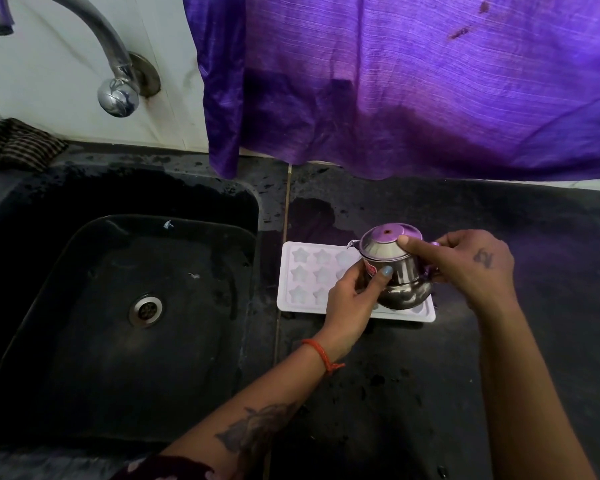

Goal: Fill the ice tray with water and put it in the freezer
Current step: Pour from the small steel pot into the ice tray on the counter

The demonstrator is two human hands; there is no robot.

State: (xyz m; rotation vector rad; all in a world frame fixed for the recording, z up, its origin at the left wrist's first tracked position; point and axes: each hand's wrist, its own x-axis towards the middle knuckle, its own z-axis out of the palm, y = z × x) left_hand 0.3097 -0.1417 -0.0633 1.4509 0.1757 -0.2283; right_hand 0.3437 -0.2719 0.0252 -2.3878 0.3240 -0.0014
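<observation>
A white ice tray (pixel 302 271) with star-shaped cells lies flat on the dark counter, just right of the sink. Above its right half I hold a small steel kettle (pixel 394 271) with a lid. My left hand (pixel 352 303) cups the kettle's body from the near left side. My right hand (pixel 465 263) grips its handle on the right, with the thumb pressed on the lid. The kettle and my hands hide the tray's right cells. Whether the visible cells hold water I cannot tell.
A black sink (pixel 118 306) with a steel drain (pixel 145 310) fills the left. A chrome tap (pixel 94 46) juts from the white wall above it. A striped cloth (pixel 18 142) lies at the far left. A purple curtain (pixel 413 81) hangs behind the wet dark counter (pixel 413 393).
</observation>
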